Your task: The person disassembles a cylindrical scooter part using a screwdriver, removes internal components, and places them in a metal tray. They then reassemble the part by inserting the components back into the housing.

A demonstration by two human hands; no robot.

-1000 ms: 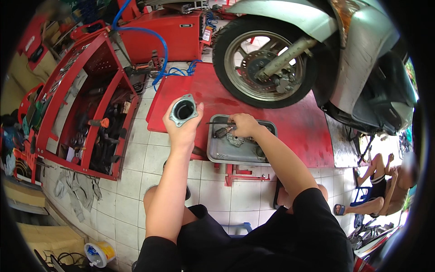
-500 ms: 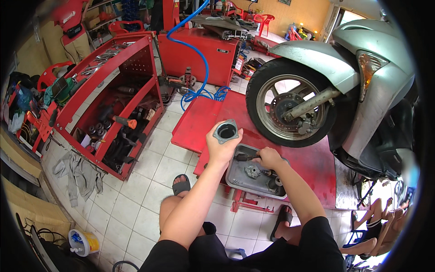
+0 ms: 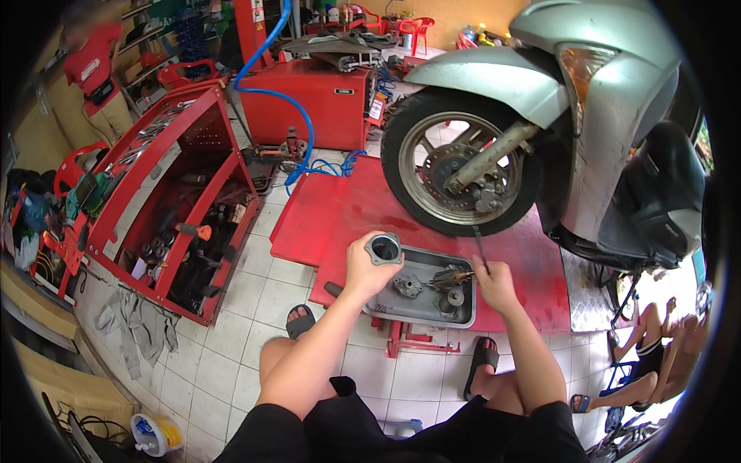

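My left hand (image 3: 364, 270) is wrapped round a grey metal motor housing (image 3: 384, 248), a hollow cylinder with a flanged rim, its open end facing up. To the right, my right hand (image 3: 496, 285) grips a slim dark tool (image 3: 482, 248) that points up and away; its exact kind is unclear. Between and below my hands is a grey metal tray (image 3: 421, 319). In it lie a round metal end cover (image 3: 409, 286), a motor armature (image 3: 451, 278) and a short metal cylinder (image 3: 450, 302).
The tray rests at the near edge of a red lift platform (image 3: 340, 201). Beyond it stands a silver scooter's front wheel (image 3: 461, 170). A red tool cart (image 3: 174, 231) is at left, and a blue hose (image 3: 297, 108) hangs behind. Another person (image 3: 96, 73) stands far left.
My right hand has lifted out of the tray and moved right, raising the slim dark tool. The left hand still holds the housing. The whole view has shifted slightly.
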